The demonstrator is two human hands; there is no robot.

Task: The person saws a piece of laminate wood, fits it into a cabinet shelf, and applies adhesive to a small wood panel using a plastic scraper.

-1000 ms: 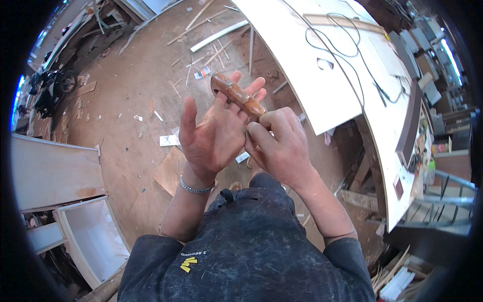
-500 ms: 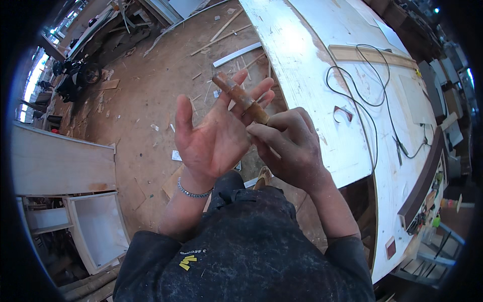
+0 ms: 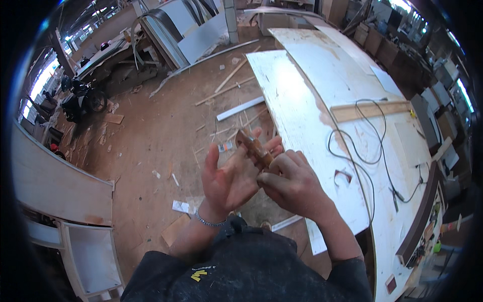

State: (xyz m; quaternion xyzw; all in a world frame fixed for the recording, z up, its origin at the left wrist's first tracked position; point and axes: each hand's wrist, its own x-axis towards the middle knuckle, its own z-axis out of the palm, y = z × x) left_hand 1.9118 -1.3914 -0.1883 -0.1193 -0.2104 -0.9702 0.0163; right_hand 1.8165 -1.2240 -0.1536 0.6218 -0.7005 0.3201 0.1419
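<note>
My left hand (image 3: 229,178) is open, palm up, with fingers stretched out beneath a short brown, glossy, stepped piece (image 3: 254,147) that looks wooden and slants across them. My right hand (image 3: 289,183) is closed in a pinch at the near end of this piece, its curled fingers partly hiding that end. Both hands are in front of my dark shirt, just left of a large white board (image 3: 271,85) on a work surface.
Black cables (image 3: 362,161) and a wooden strip (image 3: 367,110) lie on the boards to my right. Wood offcuts and scraps (image 3: 239,108) litter the floor (image 3: 136,151). A motorbike (image 3: 85,100) stands at the left, above pale cabinets (image 3: 93,251). Sheet panels (image 3: 201,38) lean at the back.
The view has tilted up, showing more of the workshop's back. My hands and the brown piece now appear lower in the picture, keeping much the same grip.
</note>
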